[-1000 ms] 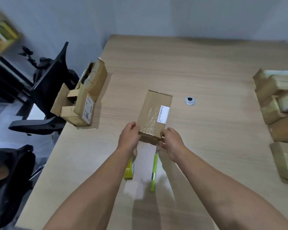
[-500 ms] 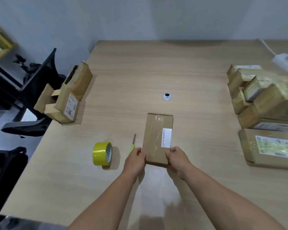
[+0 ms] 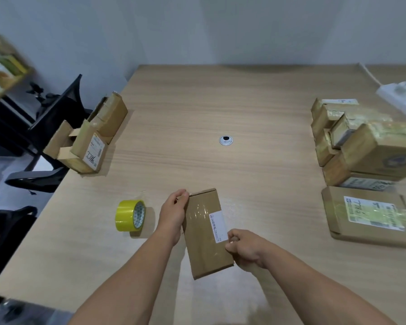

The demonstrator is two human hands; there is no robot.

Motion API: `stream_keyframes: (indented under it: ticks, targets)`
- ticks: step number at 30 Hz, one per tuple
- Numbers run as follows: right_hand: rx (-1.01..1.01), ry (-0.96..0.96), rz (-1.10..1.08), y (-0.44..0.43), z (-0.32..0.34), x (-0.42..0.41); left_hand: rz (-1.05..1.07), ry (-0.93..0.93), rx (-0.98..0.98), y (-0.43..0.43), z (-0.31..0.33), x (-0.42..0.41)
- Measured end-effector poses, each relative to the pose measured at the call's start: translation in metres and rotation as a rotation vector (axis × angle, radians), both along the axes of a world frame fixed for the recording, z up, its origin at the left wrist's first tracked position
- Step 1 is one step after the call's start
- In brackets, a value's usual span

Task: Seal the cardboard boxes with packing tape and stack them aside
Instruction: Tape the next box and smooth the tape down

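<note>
A narrow cardboard box (image 3: 205, 233) with a white label and shiny clear tape on top is held between both hands near the table's front. My left hand (image 3: 174, 212) grips its far left corner, fingers curled over the edge. My right hand (image 3: 243, 248) grips its right long edge below the label. A yellow roll of packing tape (image 3: 130, 215) stands on its edge just left of my left hand.
Taped boxes are piled at the right (image 3: 361, 146), with a flat labelled box (image 3: 366, 214) in front of them. Open unsealed boxes (image 3: 89, 141) lean at the table's left edge, an office chair (image 3: 52, 123) beyond. A cable grommet (image 3: 225, 140) sits mid-table.
The box has been lifted and drawn toward me, tilting slightly. My left hand slid up to its far corner; my right moved to the long side. The green tool is out of sight.
</note>
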State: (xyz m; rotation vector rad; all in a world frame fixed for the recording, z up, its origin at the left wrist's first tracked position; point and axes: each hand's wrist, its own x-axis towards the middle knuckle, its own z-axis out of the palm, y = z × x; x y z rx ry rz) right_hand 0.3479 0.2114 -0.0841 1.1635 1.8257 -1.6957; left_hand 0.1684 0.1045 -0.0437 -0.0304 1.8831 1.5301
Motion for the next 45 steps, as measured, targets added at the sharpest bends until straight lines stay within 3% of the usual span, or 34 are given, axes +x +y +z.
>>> stream_keyframes:
  ticks: [5,10,15,25,31,37,40,45]
  targets:
    - [-0.037,-0.003,0.080,0.000,0.014,0.003,-0.110,0.137,-0.086,0.005,-0.003,0.009]
    - [-0.161,0.201,-0.206,0.003,0.027,-0.012,-0.180,0.192,-0.165,0.004,-0.007,0.013]
    - [-0.080,0.293,-0.350,0.007,0.029,-0.033,-0.276,0.211,-0.209,0.006,-0.011,0.015]
    - [-0.068,0.301,-0.471,0.005,0.027,-0.057,-0.301,0.144,-0.188,0.012,-0.019,0.002]
    - [0.015,0.247,-0.433,0.003,0.016,-0.060,-0.349,0.052,-0.250,0.005,-0.024,-0.011]
    - [0.249,0.184,-0.349,0.003,0.008,-0.068,-0.307,0.194,-0.321,-0.001,-0.009,-0.033]
    - [0.360,0.130,-0.294,0.005,0.004,-0.074,-0.305,0.372,-0.364,-0.005,0.003,-0.055]
    - [0.371,0.059,-0.250,0.008,0.005,-0.086,-0.244,0.597,-0.546,-0.022,0.026,-0.109]
